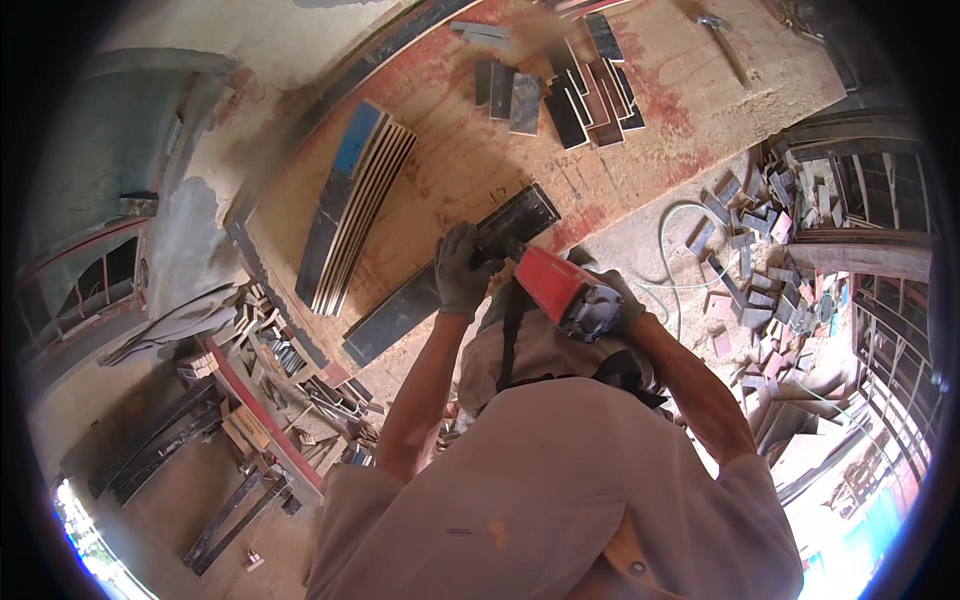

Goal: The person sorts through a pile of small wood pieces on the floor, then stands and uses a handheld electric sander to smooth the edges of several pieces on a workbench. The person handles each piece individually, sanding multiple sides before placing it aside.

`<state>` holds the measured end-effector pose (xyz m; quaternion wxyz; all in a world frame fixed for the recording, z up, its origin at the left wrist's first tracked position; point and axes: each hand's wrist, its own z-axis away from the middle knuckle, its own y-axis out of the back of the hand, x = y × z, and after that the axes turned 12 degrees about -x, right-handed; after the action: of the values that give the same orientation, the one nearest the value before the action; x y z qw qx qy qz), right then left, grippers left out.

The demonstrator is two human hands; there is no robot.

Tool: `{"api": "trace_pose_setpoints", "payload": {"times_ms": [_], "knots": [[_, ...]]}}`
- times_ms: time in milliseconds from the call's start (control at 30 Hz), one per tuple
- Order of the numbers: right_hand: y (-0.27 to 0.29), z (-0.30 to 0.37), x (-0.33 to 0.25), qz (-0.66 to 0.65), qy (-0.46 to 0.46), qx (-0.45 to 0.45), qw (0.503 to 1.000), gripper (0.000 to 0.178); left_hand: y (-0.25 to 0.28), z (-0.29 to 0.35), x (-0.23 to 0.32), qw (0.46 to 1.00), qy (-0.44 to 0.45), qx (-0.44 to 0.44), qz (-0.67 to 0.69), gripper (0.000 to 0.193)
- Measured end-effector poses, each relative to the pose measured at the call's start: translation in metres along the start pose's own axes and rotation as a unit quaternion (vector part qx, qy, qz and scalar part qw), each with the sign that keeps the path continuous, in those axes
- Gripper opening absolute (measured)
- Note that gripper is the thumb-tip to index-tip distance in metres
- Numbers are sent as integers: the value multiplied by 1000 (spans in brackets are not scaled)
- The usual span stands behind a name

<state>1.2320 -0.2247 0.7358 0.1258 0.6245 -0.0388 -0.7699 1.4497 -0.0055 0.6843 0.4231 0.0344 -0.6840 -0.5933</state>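
Across the near edge of the wooden work table [450, 190] lies a long black board [395, 315]. My left hand [460, 272], in a grey glove, rests on this board with its fingers stretched out and the thumb apart. My right hand [627, 303], also gloved, is wrapped round a red power tool [548, 280] with a grey rear end. The tool's front points at the board, just right of my left hand. Its tip is small and partly hidden, so its exact kind and contact with the board are unclear.
A stack of long black-faced boards [350, 220], one partly blue, lies left on the table. Short black pieces [590, 95] and a hammer [728, 50] lie farther back. Offcuts [765, 280] and a pale hose [668, 250] cover floor at right; more scrap wood [275, 340] sits left.
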Motion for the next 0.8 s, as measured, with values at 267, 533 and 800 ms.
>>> {"api": "trace_pose_setpoints", "payload": {"times_ms": [267, 533, 800], "knots": [[-40, 85, 121, -502, -159, -14, 850, 54, 41, 7, 5, 983, 91, -155, -48, 108], [-46, 154, 140, -34, -257, 78, 963, 59, 181, -42, -80, 990, 133, 4, -39, 95], [-51, 158, 99, 132, -337, 45, 931, 58, 190, -124, -205, 987, 130, -80, -52, 108]]}}
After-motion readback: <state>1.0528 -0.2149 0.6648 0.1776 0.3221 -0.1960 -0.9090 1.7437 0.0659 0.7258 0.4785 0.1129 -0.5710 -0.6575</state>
